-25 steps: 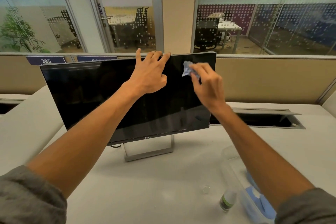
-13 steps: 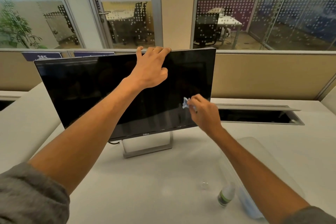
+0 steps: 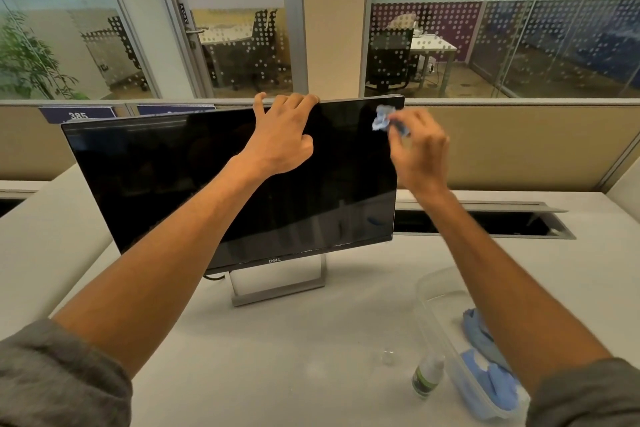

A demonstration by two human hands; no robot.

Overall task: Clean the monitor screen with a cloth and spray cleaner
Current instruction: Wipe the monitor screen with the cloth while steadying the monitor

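— What is changed from half a second ago?

— The cloth [image 3: 382,118], a crumpled blue wad pinched in the fingertips of the right hand [image 3: 417,152], is now seen pressed to the upper right corner of the monitor [image 3: 173,177]; earlier it was held low on the screen's right side. The left hand [image 3: 282,139] is kept where it was, fingers hooked over the monitor's top edge, at upper centre of the frame.

— And the containers?

— A clear plastic tub [image 3: 436,291] is shown at lower right on the white desk [image 3: 277,357], with blue cloths [image 3: 491,381] heaped inside. The spray bottle [image 3: 427,374] is stood just beside its left wall.
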